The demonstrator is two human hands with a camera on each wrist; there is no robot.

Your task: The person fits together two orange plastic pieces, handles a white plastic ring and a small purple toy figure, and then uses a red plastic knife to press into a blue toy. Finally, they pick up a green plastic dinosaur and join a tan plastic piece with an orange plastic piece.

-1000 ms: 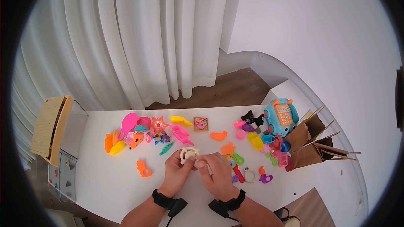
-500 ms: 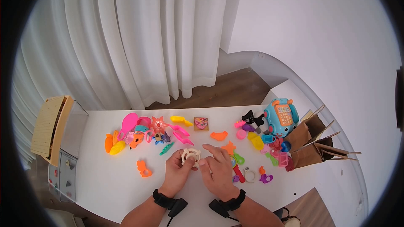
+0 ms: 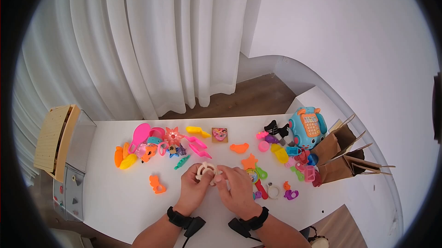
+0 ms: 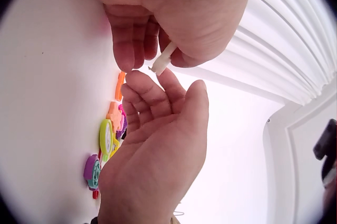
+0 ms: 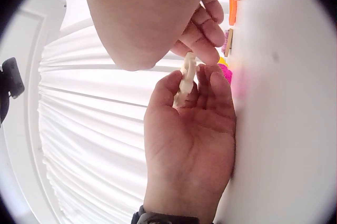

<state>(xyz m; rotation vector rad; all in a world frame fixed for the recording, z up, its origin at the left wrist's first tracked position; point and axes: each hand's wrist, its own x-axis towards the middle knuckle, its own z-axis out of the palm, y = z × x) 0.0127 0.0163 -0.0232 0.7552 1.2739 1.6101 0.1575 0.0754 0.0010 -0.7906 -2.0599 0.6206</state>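
My left hand [image 3: 191,189] pinches a cream-coloured toy ring [image 3: 201,168] with knobs around its rim, like a small ship's wheel. The thumb lies across its near face. In the right wrist view the ring [image 5: 186,78] stands edge-on between the left thumb and fingers. From the right, my right hand [image 3: 239,193] meets it, the index fingertip right at its edge and the other fingers loosely bent. The right thumb stands apart from the ring in the left wrist view. An orange toy mould [image 3: 250,161] and a yellow-rimmed magnifier [image 3: 252,175] lie just beyond the right hand.
Pink, yellow and orange toys, among them a pink paddle [image 3: 140,135], lie at the table's back left. On the right are a blue toy telephone [image 3: 307,128], small coloured toys and brown paper bags [image 3: 338,165]. A clear box [image 3: 76,188] stands at the left edge.
The right index finger lifted away from the ring half a second ago and has come back to its edge. The left hand keeps the ring in nearly the same place, slightly tilted.
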